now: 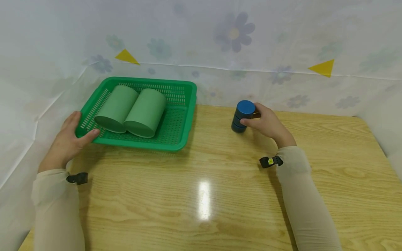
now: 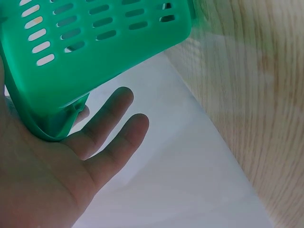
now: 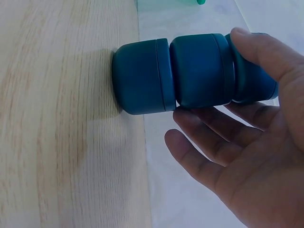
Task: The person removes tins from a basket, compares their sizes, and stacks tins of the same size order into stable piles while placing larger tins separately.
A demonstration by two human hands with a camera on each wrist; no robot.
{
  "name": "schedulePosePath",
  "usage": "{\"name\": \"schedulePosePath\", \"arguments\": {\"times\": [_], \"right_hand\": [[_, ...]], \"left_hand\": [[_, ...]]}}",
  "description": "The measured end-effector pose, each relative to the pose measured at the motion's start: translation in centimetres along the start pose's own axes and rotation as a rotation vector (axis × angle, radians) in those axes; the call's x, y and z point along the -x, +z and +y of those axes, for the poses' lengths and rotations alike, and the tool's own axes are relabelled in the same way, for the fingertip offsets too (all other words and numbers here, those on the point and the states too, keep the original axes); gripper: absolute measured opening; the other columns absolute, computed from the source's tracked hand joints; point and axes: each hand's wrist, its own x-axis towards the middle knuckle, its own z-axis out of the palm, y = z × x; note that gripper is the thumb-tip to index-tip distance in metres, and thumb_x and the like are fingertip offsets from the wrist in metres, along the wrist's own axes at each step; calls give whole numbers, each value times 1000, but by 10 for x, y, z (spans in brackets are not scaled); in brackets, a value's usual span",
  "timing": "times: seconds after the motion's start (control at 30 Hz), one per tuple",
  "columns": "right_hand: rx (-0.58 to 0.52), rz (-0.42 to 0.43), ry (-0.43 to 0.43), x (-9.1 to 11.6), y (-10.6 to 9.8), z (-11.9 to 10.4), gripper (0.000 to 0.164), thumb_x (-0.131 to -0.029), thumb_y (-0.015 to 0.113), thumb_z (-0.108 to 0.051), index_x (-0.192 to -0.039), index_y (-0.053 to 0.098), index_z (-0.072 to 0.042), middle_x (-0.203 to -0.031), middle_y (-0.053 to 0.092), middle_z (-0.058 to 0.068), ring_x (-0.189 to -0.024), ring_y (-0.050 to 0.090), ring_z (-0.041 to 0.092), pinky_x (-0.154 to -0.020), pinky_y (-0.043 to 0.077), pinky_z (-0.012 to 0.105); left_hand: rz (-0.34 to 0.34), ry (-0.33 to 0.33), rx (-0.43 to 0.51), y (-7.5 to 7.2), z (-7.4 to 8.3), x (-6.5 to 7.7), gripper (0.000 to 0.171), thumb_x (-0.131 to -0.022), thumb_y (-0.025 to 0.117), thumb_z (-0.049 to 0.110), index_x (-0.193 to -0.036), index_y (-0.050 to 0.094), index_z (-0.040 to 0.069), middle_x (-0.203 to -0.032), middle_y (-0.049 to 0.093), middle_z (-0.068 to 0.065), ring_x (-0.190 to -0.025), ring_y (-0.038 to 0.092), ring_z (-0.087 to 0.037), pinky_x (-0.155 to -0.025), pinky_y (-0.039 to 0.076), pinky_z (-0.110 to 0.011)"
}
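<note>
Three small round blue jars [image 1: 245, 109] with lids stand stacked at the back of the table. My right hand [image 1: 265, 122] holds the stack from its right side, thumb at the front and fingers behind. In the right wrist view, the thumb lies against the top jar [image 3: 254, 78], fingertips reach the middle jar [image 3: 202, 71], and the bottom jar [image 3: 140, 77] meets the tabletop. My left hand [image 1: 70, 137] grips the near left corner of a green plastic basket [image 1: 141, 144], thumb over the rim; two outer fingers [image 2: 114, 118] stretch out beneath it.
Two light green cylinders [image 1: 117, 108] lie side by side in the basket's left part. The basket stands on the wood-grain table [image 1: 163, 195], near a white flowered sheet [image 1: 194, 35] at the back. Yellow triangles [image 1: 323, 68] are stuck on the sheet.
</note>
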Motion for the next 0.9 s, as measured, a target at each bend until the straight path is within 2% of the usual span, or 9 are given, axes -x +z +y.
{"name": "schedulePosePath", "arguments": {"times": [0.47, 0.73, 0.9], "right_hand": [[-12, 3, 4, -1, 0, 1, 77, -95, 72, -37, -156, 35, -7, -144, 49, 18, -130, 47, 38, -101, 42, 59], [0, 12, -2, -1, -3, 1, 95, -92, 74, -44, -163, 18, -16, -149, 40, 21, -134, 42, 39, -101, 43, 59], [-25, 22, -3, 3, -7, 2, 86, -93, 74, -41, -160, 28, -14, -147, 43, 17, -135, 42, 37, -100, 44, 58]], "left_hand": [[-2, -6, 3, 0, -1, 0, 94, -103, 53, 47, -161, -10, 9, -166, -15, -17, -149, -9, -48, -113, 2, -71], [-13, -14, -3, -1, 1, 2, 93, -104, 52, 48, -161, -11, 9, -166, -17, -16, -148, -10, -49, -112, 3, -72], [-22, -20, -10, -1, 1, 2, 94, -104, 51, 49, -160, -12, 10, -166, -18, -15, -148, -11, -48, -112, 2, -72]]}}
